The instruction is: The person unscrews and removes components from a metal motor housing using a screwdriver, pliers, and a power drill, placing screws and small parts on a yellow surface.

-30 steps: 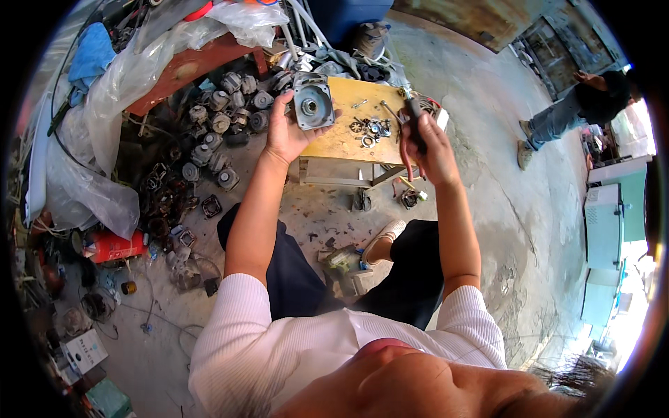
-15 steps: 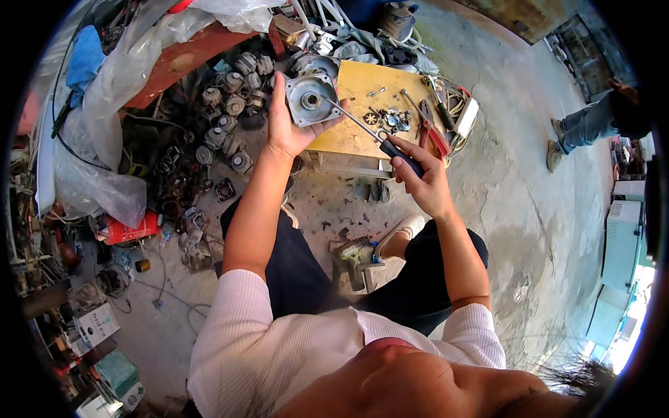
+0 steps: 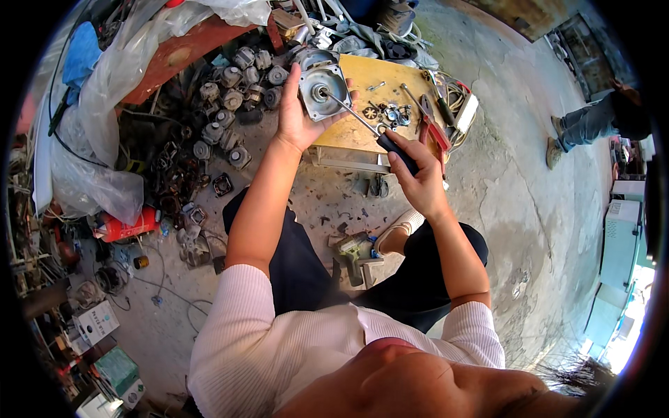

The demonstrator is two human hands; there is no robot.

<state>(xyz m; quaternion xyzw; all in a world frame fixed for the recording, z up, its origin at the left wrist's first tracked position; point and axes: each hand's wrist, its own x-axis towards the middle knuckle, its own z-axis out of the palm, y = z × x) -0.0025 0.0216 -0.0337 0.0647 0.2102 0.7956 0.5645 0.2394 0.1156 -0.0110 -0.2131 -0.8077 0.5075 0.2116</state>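
My left hand (image 3: pixel 296 120) grips a square grey metal motor end cover (image 3: pixel 335 81) by its edge, over the left end of a yellow work board. The cover's hollow side faces up, with a round hub in it. In my right hand (image 3: pixel 422 182) is a screwdriver (image 3: pixel 398 151) with a black handle and a long thin shaft. Its tip reaches into the hub; whether it touches the inner wall I cannot tell. Just behind the held cover sits another grey metal part (image 3: pixel 315 56), partly hidden.
On the yellow board (image 3: pixel 359 70) lie small metal parts (image 3: pixel 394 115), red-handled pliers (image 3: pixel 433 129) and a ratchet-like tool (image 3: pixel 442 104). Several motor parts (image 3: pixel 230 99) are heaped at the left. A power tool (image 3: pixel 350 254) rests between my feet. At far right stands another person (image 3: pixel 589 125).
The cover has shifted a little to the right and turned, my left hand moving with it. My right hand and the screwdriver have moved slightly left and down.
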